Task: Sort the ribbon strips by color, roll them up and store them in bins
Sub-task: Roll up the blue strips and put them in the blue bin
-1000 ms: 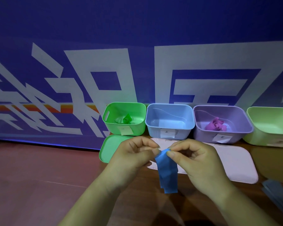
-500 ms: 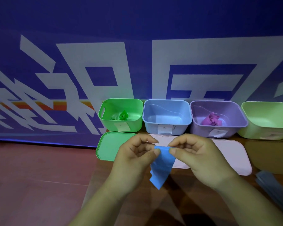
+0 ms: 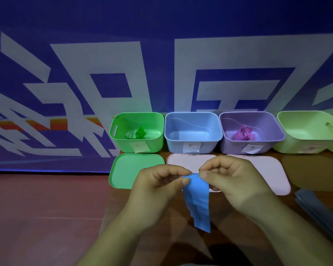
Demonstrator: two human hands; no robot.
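A blue ribbon strip point(image 3: 197, 200) hangs down above the table, pinched at its top end between my left hand point(image 3: 158, 191) and my right hand point(image 3: 233, 183). Behind them stand a green bin point(image 3: 136, 144) holding a rolled green ribbon point(image 3: 139, 133), a blue bin point(image 3: 192, 145) with no ribbon seen inside, and a purple bin point(image 3: 252, 144) holding a rolled pink-purple ribbon point(image 3: 243, 133). A light green bin point(image 3: 306, 131) stands at the far right.
A green lid point(image 3: 127, 169) and a pale pink lid point(image 3: 267, 173) lie flat in front of the bins. Grey-blue strips point(image 3: 319, 210) lie at the table's right edge. A blue banner wall rises right behind the bins; red floor lies left.
The hanging blue strip swung from straight down to the left and back to hanging straight, longer below the fingers. Both hands kept pinching its top end. The view shifted slightly.
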